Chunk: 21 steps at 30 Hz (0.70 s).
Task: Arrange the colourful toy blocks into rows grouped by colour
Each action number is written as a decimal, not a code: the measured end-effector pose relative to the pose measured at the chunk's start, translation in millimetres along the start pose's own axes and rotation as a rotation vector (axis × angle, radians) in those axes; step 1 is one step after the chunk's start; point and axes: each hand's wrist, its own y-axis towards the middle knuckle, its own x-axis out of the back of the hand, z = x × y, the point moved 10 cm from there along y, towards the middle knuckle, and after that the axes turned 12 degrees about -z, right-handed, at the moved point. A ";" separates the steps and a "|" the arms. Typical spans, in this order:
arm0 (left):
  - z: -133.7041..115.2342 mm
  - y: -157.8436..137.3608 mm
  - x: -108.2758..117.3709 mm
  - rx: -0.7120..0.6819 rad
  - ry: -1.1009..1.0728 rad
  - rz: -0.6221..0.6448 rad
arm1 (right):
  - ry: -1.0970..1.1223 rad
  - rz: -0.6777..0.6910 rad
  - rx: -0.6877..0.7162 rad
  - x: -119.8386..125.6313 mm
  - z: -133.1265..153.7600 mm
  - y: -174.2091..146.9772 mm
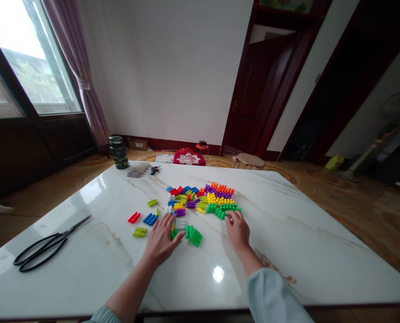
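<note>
My left hand (161,237) lies palm down with its fingers spread over several small plastic peg-shaped pieces. Just beyond its thumb are bright green pieces (194,236), and a white piece (180,223) shows past its fingertips. My right hand (237,227) has its fingers bent, with thumb and fingertips at the near right end of a row of green pegs (216,211). Behind that row stand yellow (216,198), purple (217,191) and orange pegs (222,187) in close rows. A mixed heap of coloured pieces (182,197) lies to the left of the rows.
Black-handled scissors (48,246) lie at left on the white marble-patterned table (102,282). A camouflage flask (118,152) stands at the far left corner, near a blurred-out item (138,170) and a small dark tool (155,170). Loose red pieces (134,217) and blue pieces (150,219) lie left of the heap.
</note>
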 end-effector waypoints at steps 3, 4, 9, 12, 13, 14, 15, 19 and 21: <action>-1.5 0.6 1.0 0.003 0.001 0.013 | -0.189 0.091 0.097 -12.7 11.3 10.3; -2.0 0.7 1.1 0.004 0.001 0.018 | -0.239 0.118 0.113 -16.9 12.7 12.8; -2.9 0.4 2.2 0.003 -0.001 0.015 | -0.366 0.177 0.151 -27.6 15.0 17.5; -3.0 -0.1 1.9 -0.004 -0.008 0.005 | -0.357 0.183 0.166 -26.2 18.0 16.8; -2.9 -0.2 1.5 -0.007 -0.013 0.005 | -0.338 0.181 0.169 -25.3 19.6 16.8; -2.9 -0.3 1.0 -0.009 -0.016 0.006 | -0.314 0.182 0.171 -25.1 21.5 16.9; -2.8 -0.4 0.6 -0.009 -0.018 0.008 | -0.289 0.187 0.172 -26.0 23.3 17.1; -2.3 -0.3 0.5 -0.004 -0.015 0.013 | -0.221 0.232 0.166 -39.5 29.1 19.5; -2.5 -0.2 0.8 -0.002 -0.014 0.016 | -0.192 0.224 0.165 -44.6 31.9 22.2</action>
